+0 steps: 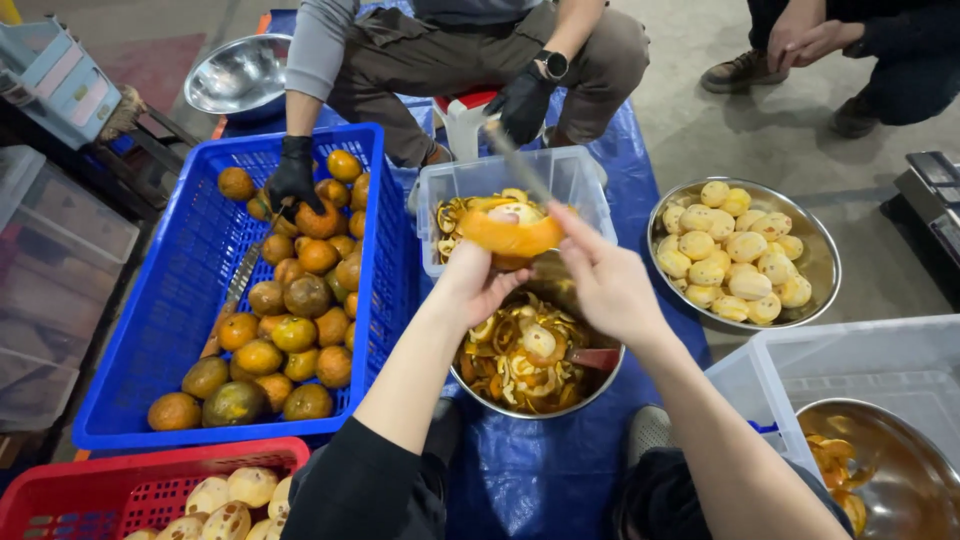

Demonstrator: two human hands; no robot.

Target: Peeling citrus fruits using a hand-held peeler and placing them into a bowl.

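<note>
Orange (508,235), half stripped, sits at the centre of the frame, cupped from below in the left hand (478,283), whose fingers curl closed around its underside. A loose flap of peel hangs off its near side and pale flesh shows on top. It looks light and a bit wet; I'd judge it slippery where the skin is gone, soft enough to bruise if squeezed, so the rind that remains is the safer place to hold.

Going from the left of the frame: a red crate (130,485) at the bottom left corner holds peeled fruit, and above it a blue crate (150,330) is piled with unpeeled oranges (290,320). A co-worker's black-gloved hand (293,175) reaches into that pile.

At centre, a clear plastic tub (590,190) holds peel scraps, and below the fruit a steel bowl (545,410) is full of peelings.

The right hand (605,285) is closed around a knife (520,165), with thumb and forefinger pinched near the fruit; the blade runs up and away toward the co-worker's other glove (522,103).

Further right, a steel basin (820,255) carries peeled fruit (735,250), well apart from the hands. At the bottom right another bowl (900,470) with a few peels sits inside a clear bin (770,360). Everything rests on a blue tarp (540,470) on the floor.
</note>
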